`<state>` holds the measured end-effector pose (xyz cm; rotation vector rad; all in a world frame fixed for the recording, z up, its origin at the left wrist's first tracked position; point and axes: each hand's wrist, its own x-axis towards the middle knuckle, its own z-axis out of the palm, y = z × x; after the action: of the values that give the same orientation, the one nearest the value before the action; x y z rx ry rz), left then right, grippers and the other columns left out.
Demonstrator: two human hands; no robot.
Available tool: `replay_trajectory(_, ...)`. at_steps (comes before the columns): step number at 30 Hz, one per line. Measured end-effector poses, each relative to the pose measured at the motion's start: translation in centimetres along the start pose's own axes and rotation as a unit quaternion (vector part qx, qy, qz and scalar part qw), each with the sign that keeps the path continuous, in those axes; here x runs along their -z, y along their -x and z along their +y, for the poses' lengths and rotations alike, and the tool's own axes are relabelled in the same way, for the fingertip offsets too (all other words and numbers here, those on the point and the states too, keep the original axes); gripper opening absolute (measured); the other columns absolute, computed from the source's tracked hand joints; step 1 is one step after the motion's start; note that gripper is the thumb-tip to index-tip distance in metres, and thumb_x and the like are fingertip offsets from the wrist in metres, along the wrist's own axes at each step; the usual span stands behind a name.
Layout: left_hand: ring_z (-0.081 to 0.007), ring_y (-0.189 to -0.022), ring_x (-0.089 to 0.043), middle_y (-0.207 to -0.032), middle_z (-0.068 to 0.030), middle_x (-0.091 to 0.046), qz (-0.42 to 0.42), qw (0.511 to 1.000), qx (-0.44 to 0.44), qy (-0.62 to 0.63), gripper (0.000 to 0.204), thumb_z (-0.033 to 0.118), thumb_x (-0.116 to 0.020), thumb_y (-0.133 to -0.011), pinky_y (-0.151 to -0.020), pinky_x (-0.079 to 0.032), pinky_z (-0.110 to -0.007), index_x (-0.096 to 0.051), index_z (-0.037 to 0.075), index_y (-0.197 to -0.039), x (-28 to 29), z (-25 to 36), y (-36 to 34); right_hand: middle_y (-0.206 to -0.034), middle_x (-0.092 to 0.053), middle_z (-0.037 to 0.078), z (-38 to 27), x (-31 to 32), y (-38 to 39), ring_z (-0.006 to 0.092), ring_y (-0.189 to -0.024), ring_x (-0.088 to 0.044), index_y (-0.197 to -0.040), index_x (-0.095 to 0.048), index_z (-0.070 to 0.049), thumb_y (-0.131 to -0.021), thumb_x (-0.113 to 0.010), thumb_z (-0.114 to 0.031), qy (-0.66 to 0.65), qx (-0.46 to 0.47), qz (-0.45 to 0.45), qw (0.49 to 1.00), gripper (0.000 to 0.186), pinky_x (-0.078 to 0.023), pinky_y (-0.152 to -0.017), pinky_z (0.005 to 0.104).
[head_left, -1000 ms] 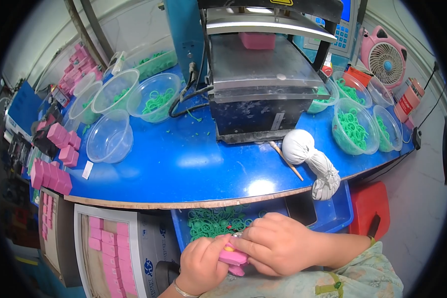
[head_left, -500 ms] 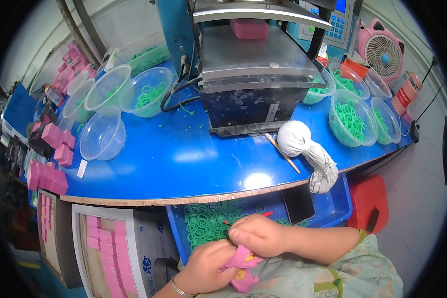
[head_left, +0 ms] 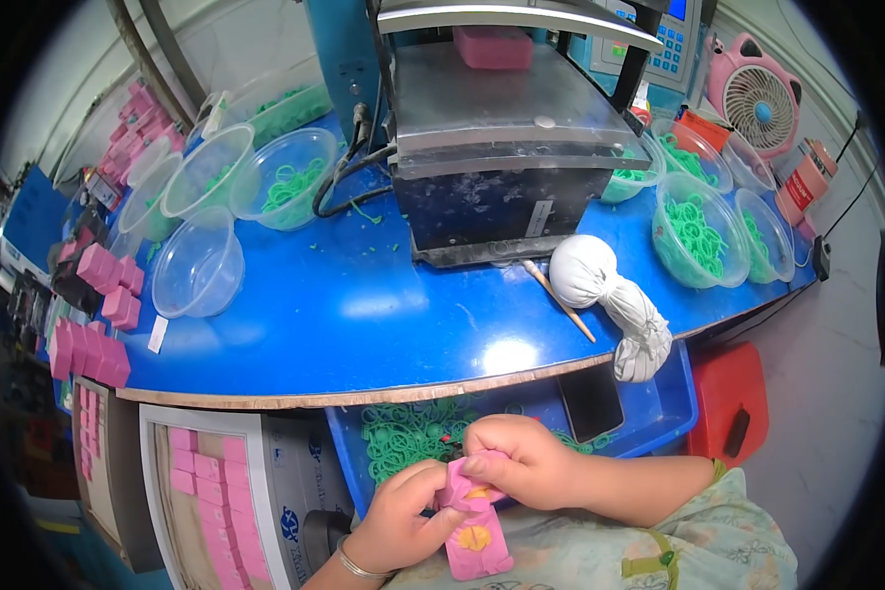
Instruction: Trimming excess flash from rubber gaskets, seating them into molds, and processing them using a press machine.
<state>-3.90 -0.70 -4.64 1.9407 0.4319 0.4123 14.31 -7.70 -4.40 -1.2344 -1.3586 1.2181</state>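
A soft pink rubber mold (head_left: 480, 559) with yellow patches is held over my lap, folded apart so that its lower half hangs down. My left hand (head_left: 403, 513) is closed on its left edge, thumb across the front. Around its upper part is my right hand (head_left: 517, 458), fingers curled and thumb pressed on the pink rubber. Just beyond my hands, green wax rings (head_left: 403, 440) lie heaped in a blue tray (head_left: 649, 418). A red tool tip shows beside my right hand, mostly hidden.
Across the blue table (head_left: 364, 339) stands a metal-topped machine (head_left: 506, 128) with a pink block on it. A white cloth pouch (head_left: 585, 270) and a wooden-handled brush (head_left: 559, 300) lie near the table edge. Clear bowls (head_left: 199, 265) flank the machine. A phone (head_left: 592, 403) rests in the tray.
The pink mold has been turned and opened out, so its lower half now hangs flat with the yellow patch showing. My right hand has shifted slightly right, and my left hand has lowered.
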Motion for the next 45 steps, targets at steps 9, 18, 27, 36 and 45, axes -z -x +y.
replay_trajectory(9, -0.0230, -0.078, -0.056, -0.087, -0.0107, -0.059, 0.178, 0.983, -0.002, 0.047, 0.040, 0.018, -0.074, -0.071, -0.074, -0.045, -0.030, -0.055, 0.000, -0.101, -0.4, 0.0, 0.1, -0.086, -0.054, 0.009, -0.6, 0.1, 0.1, 0.0194, -0.079, -0.052, -0.092, -0.055, -0.002, -0.079, -0.067, -0.020, 0.072, 0.128, 0.071, 0.987, 0.025, -0.041, -0.067, 0.0291)
replay_trajectory(18, -0.0232, -0.080, -0.053, -0.085, -0.0091, -0.057, 0.202, 0.978, -0.052, 0.023, 0.029, 0.010, -0.075, -0.065, -0.073, -0.042, -0.033, -0.061, 0.003, -0.090, -0.3, 0.4, 0.1, -0.105, -0.053, 0.012, 0.2, -0.8, 0.8, 0.0258, -0.092, -0.054, -0.108, -0.052, 0.000, -0.077, -0.065, -0.012, 0.000, 0.029, -0.030, 0.999, 0.036, -0.045, -0.078, 0.0321)
replay_trajectory(27, -0.0239, -0.084, -0.046, -0.092, -0.0041, -0.049, 0.245, 0.914, -0.199, -0.254, 0.027, 0.007, -0.068, -0.060, -0.073, -0.039, -0.036, -0.057, 0.013, -0.084, -0.1, 0.9, 0.6, -0.103, -0.059, 0.015, -0.2, -0.3, 0.9, 0.0299, -0.090, -0.060, -0.101, -0.055, 0.000, -0.074, -0.065, -0.008, 0.205, 0.184, 0.075, 0.959, 0.030, -0.051, -0.075, 0.0344)
replay_trajectory(36, -0.0175, -0.071, -0.048, -0.085, 0.0015, -0.062, 0.189, 0.897, -0.229, -0.328, 0.027, 0.007, -0.068, -0.060, -0.068, -0.035, -0.032, -0.052, 0.014, -0.081, 0.3, 1.8, 1.1, -0.106, -0.059, 0.015, -0.2, -0.3, 1.3, 0.0258, -0.084, -0.062, -0.102, -0.057, 0.000, -0.069, -0.069, -0.009, 0.294, 0.290, 0.112, 0.904, 0.036, -0.052, -0.073, 0.0313)
replay_trajectory(45, -0.0145, -0.075, -0.052, -0.089, -0.0127, -0.059, 0.104, 0.984, -0.036, 0.139, 0.028, 0.005, -0.073, -0.069, -0.068, -0.043, -0.027, -0.052, 0.002, -0.086, 1.1, 1.0, -0.9, -0.088, -0.058, 0.010, -1.0, -1.3, 1.2, 0.0185, -0.073, -0.058, -0.102, -0.056, -0.001, -0.079, -0.066, -0.014, 0.067, 0.079, 0.062, 0.993, 0.028, -0.048, -0.062, 0.0268)
